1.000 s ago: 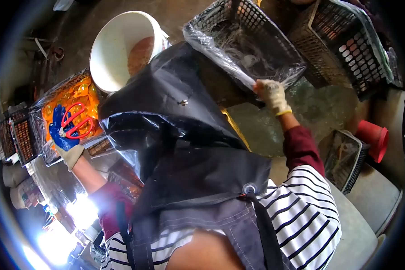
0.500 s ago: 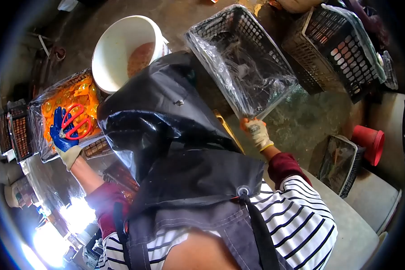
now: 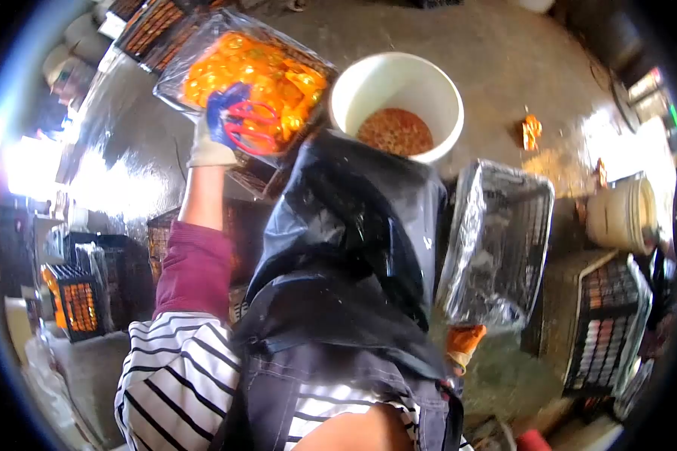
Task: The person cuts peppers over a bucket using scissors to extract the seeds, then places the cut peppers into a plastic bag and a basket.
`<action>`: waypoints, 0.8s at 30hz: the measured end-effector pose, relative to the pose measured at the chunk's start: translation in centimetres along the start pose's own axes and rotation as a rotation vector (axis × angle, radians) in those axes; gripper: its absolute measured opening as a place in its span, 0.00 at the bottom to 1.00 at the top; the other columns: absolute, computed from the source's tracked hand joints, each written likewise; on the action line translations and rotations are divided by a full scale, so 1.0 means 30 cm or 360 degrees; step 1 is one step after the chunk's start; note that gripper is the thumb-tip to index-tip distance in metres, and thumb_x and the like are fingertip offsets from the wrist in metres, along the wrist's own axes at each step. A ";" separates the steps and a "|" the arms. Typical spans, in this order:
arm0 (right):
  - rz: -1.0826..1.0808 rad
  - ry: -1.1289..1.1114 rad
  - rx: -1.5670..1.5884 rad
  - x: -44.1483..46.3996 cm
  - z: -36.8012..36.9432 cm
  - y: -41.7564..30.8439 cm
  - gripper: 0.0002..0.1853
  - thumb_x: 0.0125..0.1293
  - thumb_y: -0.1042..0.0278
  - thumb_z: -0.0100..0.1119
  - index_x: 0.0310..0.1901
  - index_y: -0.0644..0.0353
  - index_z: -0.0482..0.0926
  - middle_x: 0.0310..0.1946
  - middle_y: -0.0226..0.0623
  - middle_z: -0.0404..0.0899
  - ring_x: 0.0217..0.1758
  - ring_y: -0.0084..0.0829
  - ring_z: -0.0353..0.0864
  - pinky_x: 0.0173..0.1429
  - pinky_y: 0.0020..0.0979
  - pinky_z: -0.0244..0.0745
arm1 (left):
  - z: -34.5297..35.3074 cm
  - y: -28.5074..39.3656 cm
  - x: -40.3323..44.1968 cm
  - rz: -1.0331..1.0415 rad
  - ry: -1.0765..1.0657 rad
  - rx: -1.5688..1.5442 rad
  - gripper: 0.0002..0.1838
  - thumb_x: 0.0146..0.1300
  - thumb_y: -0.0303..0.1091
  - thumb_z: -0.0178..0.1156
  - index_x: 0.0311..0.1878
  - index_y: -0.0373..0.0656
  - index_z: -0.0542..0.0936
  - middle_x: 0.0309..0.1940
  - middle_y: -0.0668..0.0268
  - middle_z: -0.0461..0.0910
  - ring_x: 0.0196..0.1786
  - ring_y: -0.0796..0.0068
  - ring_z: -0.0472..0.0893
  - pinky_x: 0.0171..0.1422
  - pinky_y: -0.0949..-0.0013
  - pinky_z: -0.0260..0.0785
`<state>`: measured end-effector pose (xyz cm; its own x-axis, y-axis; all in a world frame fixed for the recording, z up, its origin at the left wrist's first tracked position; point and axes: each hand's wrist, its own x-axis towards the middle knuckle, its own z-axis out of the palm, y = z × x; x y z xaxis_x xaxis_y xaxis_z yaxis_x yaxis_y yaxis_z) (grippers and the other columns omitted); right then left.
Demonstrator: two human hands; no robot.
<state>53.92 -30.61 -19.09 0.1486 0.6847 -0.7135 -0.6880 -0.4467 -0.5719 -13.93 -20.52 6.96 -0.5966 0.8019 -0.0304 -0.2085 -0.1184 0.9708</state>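
Observation:
My left hand [image 3: 222, 120], in a blue-coated glove, holds red-handled scissors [image 3: 251, 129] against orange, glossy pieces [image 3: 241, 68] in a plastic-lined crate [image 3: 174, 83] at upper left. The scissors' blades are not visible. At lower right my right hand [image 3: 465, 347], in a glove with orange fingers, is closed at the near end of a black crate [image 3: 545, 225] lined with clear plastic. My apron partly hides this hand. Between the two crates a white bucket [image 3: 451, 101] holds reddish-brown material.
More black crates stand at right [image 3: 605, 323] and lower left [image 3: 90, 301]. A beige bucket [image 3: 617, 214] is at far right. An orange scrap [image 3: 531, 132] lies on the wet floor [image 3: 489, 68]. My black apron [image 3: 361, 225] fills the centre.
The view has turned, shifting the orange-filled crate and bucket up and right. The black crate was first swung, then drawn closer beside my apron with my right hand. The scissors stay in my left hand.

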 end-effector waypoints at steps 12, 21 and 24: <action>0.0061 0.0053 -0.0657 0.496 0.133 -0.289 0.29 0.59 0.40 0.57 0.51 0.57 0.74 0.58 0.43 0.70 0.58 0.42 0.69 0.61 0.48 0.64 | -0.049 -0.034 -0.080 0.0206 -0.0060 -0.0559 0.29 0.71 0.50 0.46 0.62 0.33 0.68 0.58 0.53 0.74 0.58 0.60 0.75 0.64 0.61 0.67; -0.1634 -0.1007 -0.1503 -0.176 1.257 -0.287 0.23 0.73 0.57 0.42 0.60 0.69 0.68 0.52 0.44 0.76 0.52 0.34 0.78 0.57 0.34 0.71 | 0.250 0.017 0.011 -0.0981 -0.0601 -0.1722 0.20 0.72 0.48 0.42 0.42 0.43 0.77 0.32 0.61 0.81 0.34 0.69 0.82 0.34 0.61 0.78; -0.1377 -0.1544 -0.1410 -0.185 1.592 -0.104 0.24 0.70 0.68 0.45 0.66 0.65 0.61 0.58 0.42 0.71 0.58 0.32 0.72 0.61 0.29 0.66 | 0.469 -0.002 0.019 -0.0574 -0.0113 -0.0688 0.14 0.68 0.48 0.53 0.34 0.51 0.80 0.23 0.74 0.77 0.22 0.85 0.70 0.27 0.74 0.62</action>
<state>21.33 -5.51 5.99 -0.4727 0.8403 0.2653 0.0315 0.3170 -0.9479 -3.36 -11.81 10.23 -0.3786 0.8715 -0.3115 -0.6968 -0.0469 0.7158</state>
